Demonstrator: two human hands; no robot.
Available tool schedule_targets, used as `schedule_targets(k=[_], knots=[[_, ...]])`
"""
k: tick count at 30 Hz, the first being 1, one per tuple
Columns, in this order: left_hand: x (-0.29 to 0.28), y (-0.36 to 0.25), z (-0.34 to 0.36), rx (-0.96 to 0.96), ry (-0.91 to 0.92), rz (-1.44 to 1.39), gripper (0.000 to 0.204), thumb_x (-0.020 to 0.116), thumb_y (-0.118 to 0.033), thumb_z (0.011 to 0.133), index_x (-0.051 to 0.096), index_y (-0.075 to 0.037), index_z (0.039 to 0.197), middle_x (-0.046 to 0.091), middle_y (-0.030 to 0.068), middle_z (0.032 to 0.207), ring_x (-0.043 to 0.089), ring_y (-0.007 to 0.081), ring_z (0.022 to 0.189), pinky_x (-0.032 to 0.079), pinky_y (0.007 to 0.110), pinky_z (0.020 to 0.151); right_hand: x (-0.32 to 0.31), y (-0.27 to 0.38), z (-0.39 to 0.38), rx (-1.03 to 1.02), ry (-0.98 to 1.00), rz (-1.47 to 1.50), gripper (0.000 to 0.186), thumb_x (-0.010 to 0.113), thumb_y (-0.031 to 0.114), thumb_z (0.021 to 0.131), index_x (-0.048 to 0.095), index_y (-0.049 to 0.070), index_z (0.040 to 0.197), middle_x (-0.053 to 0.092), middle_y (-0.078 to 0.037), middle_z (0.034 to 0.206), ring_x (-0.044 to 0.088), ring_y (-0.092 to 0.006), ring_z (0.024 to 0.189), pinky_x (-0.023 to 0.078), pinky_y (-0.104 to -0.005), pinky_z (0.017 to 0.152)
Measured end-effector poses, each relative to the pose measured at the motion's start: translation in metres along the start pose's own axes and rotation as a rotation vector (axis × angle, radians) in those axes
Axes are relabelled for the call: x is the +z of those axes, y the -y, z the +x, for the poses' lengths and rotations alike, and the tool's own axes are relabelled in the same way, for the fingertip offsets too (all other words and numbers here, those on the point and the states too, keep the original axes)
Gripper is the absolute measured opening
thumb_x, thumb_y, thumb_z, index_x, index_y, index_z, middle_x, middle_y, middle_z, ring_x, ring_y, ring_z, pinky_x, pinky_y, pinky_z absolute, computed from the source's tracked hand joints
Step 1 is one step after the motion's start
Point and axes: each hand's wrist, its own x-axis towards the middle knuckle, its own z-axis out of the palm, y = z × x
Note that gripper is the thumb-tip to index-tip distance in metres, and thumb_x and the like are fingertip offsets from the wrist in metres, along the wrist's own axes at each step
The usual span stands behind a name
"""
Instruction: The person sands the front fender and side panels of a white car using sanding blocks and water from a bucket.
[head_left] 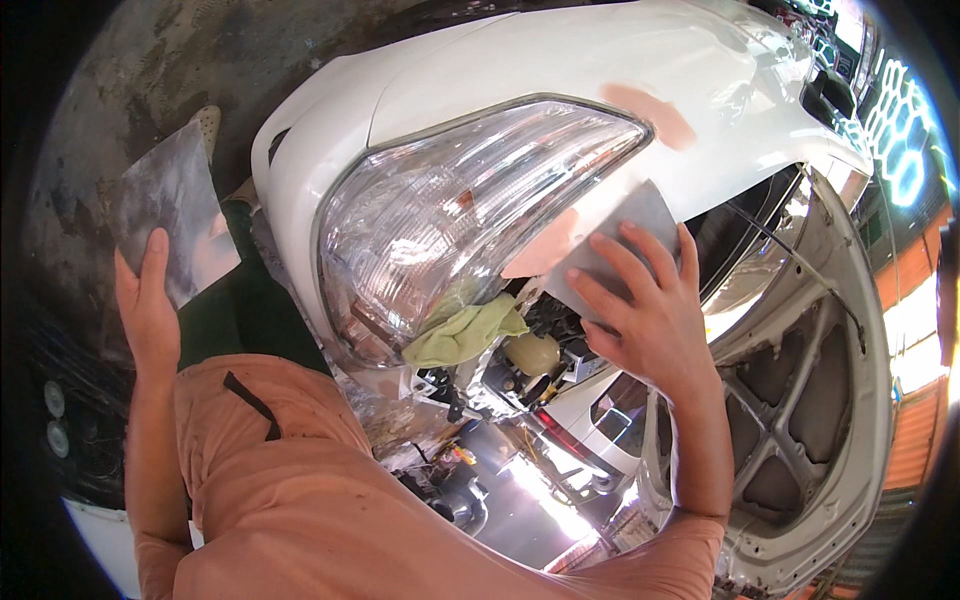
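Note:
At the far left, my left hand (150, 280) grips a square metal plate (172, 180) smeared with pale material, thumb over its face. My right hand (640, 305) holds a flat grey sheet (645, 210) against the white car body, fingers spread across it, beside the clear headlight (440, 210). A pinkish filler patch (540, 245) lies along the headlight's edge, partly bordering the sheet. A second pink patch (660, 115) is on the white fender (470, 60) above. A pale green cloth (460, 335) drapes below the headlight, over the edge of the engine bay.
The raised hood (830, 420) stands at the right, with a prop rod (780, 240). Engine parts (560, 355) show below the headlight. A white vehicle (595, 430) is beyond. Stained floor (120, 90) shows at upper left, and lit hexagonal lamps (895, 130) at upper right.

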Motion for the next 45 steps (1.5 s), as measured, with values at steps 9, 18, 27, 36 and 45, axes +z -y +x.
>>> schedule_targets(k=[9, 18, 27, 36, 45], knots=[[-0.003, 0.001, 0.002, 0.037, 0.018, -0.005, 0.051, 0.057, -0.024, 0.104, 0.044, 0.010, 0.140, 0.053, 0.0185, 0.140, 0.052, 0.0232, 0.124, 0.039, 0.034, 0.107, -0.023, 0.000, 0.011, 0.024, 0.040, -0.031, 0.053, 0.078, 0.027, 0.067, 0.068, 0.022, 0.119, 0.054, -0.003, 0.138, 0.044, -0.0292, 0.134, 0.027, -0.0658, 0.112], [-0.008, -0.001, 0.003, -0.034, -0.054, 0.055, 0.058, 0.059, -0.029, 0.102, 0.042, 0.011, 0.141, 0.051, 0.0197, 0.141, 0.051, 0.0256, 0.127, 0.036, 0.035, 0.110, -0.027, -0.003, 0.031, -0.003, 0.024, -0.018, 0.051, 0.076, 0.028, 0.070, 0.067, 0.020, 0.119, 0.055, -0.003, 0.136, 0.046, -0.0279, 0.132, 0.028, -0.0655, 0.110], [-0.005, 0.001, 0.005, 0.022, -0.036, 0.065, 0.056, 0.059, -0.027, 0.102, 0.043, 0.008, 0.142, 0.051, 0.0180, 0.142, 0.051, 0.0256, 0.127, 0.037, 0.035, 0.110, -0.014, 0.004, 0.014, 0.019, 0.038, 0.003, 0.054, 0.077, 0.027, 0.067, 0.067, 0.020, 0.119, 0.054, -0.003, 0.136, 0.046, -0.0286, 0.132, 0.029, -0.0663, 0.109], [0.000, -0.004, -0.003, 0.008, -0.022, 0.050, 0.057, 0.059, -0.031, 0.102, 0.044, 0.009, 0.140, 0.052, 0.0211, 0.140, 0.053, 0.0269, 0.124, 0.040, 0.036, 0.107, -0.008, 0.005, -0.011, 0.054, 0.033, -0.055, 0.056, 0.081, 0.026, 0.063, 0.068, 0.022, 0.118, 0.053, -0.001, 0.141, 0.043, -0.0298, 0.135, 0.026, -0.0666, 0.112], [-0.002, -0.004, -0.006, -0.058, -0.072, 0.118, 0.056, 0.059, -0.030, 0.102, 0.045, 0.010, 0.139, 0.054, 0.0207, 0.138, 0.054, 0.0264, 0.122, 0.041, 0.036, 0.106, 0.007, 0.013, -0.009, 0.040, -0.019, -0.054, 0.051, 0.081, 0.027, 0.066, 0.068, 0.027, 0.116, 0.052, -0.001, 0.141, 0.043, -0.0288, 0.134, 0.026, -0.0675, 0.111]])
